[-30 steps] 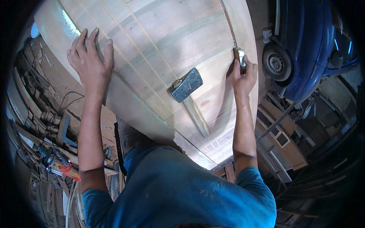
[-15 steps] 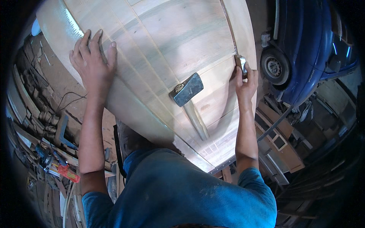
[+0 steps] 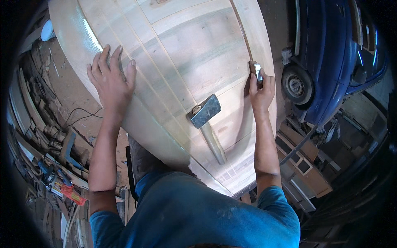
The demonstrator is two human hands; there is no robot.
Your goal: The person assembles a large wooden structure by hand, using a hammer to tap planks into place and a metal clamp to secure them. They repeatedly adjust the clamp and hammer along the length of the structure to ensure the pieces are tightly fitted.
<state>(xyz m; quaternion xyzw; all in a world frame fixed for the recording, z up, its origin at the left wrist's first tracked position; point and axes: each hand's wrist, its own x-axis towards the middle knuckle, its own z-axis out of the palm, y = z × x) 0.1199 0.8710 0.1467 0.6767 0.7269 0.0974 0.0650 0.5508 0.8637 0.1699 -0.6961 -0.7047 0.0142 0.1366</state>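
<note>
A large pale wooden panel with inlaid seams and a curved edge lies in front of me. My left hand rests flat on its left part with the fingers spread, beside a bright strip with a toothed edge. On the right, my right hand pinches a small wooden block with a shiny metal piece. The block sits at a dark narrow groove running along the panel's right side. Between my hands lies a hatchet, its dark head away from me and its wooden handle toward me.
Wood offcuts are heaped on the floor at left, with a black cable and a red-and-blue tool near them. A blue vehicle stands at right. Below it lie boards and a framed wooden piece.
The whole view has shifted, so the panel and hatchet appear lower. My right hand has slid the block slightly farther away along the groove. My left hand keeps its place on the panel.
</note>
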